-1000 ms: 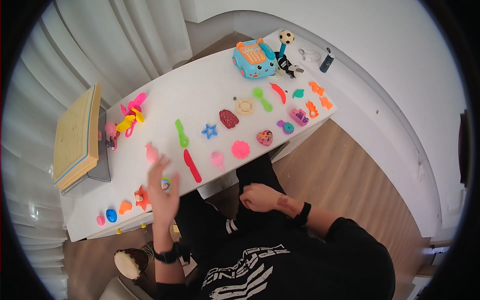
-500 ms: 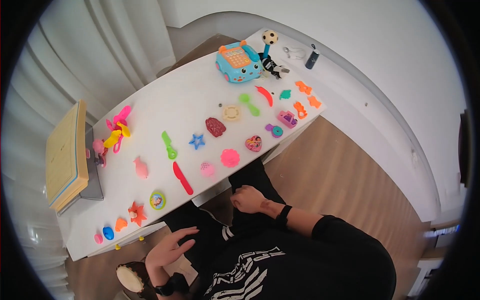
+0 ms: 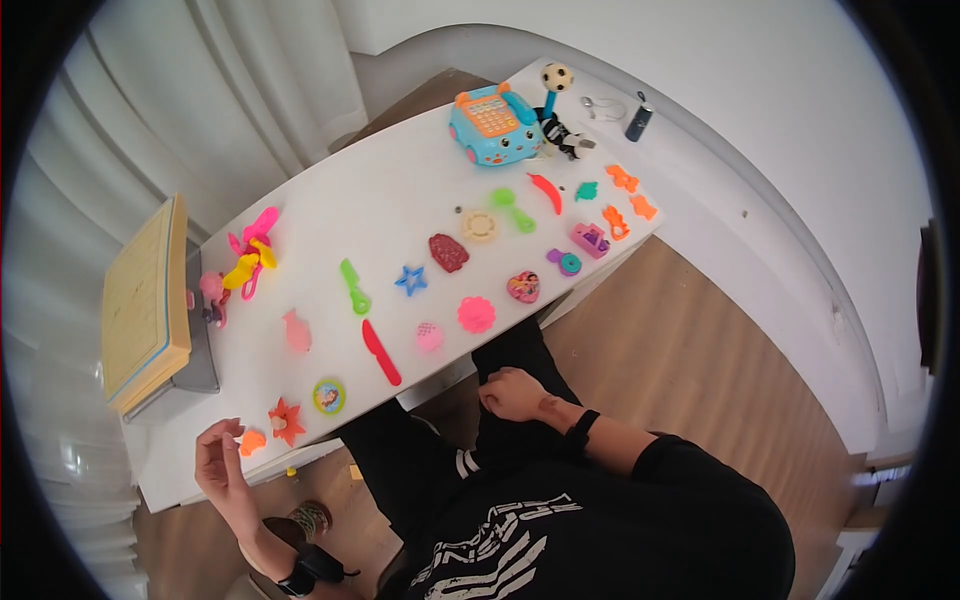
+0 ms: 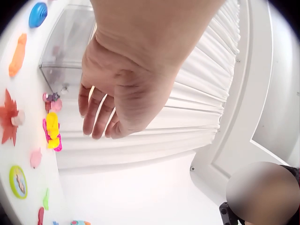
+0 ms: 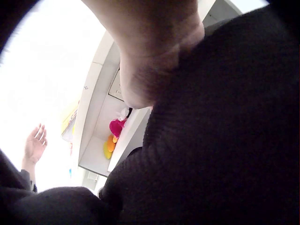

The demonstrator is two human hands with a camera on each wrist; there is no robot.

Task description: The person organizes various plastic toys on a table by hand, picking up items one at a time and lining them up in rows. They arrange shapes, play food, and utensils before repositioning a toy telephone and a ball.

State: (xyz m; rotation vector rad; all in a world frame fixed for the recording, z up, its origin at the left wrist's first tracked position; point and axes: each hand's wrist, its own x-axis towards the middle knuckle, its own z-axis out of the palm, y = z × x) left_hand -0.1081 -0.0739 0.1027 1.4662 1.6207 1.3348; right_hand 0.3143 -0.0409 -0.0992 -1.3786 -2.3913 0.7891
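My left hand is at the table's front left edge, beside a small orange toy piece. In the left wrist view its fingers are loosely bent with nothing between them. That view also shows a blue toy piece, which the hand covers in the head view. A red-orange leaf-shaped toy and a round green-rimmed toy with a picture lie to the right of the orange piece. My right hand rests on my thigh, fingers loosely curled and holding nothing.
A toy phone stands at the back. Across the white table lie a red toy knife, a green toy knife, a blue star and other small toys. A bin with a yellow board stands at the left.
My left hand came back off the table toward my lap, then swung left and forward to the orange toy piece. My right hand has stayed on the thigh.
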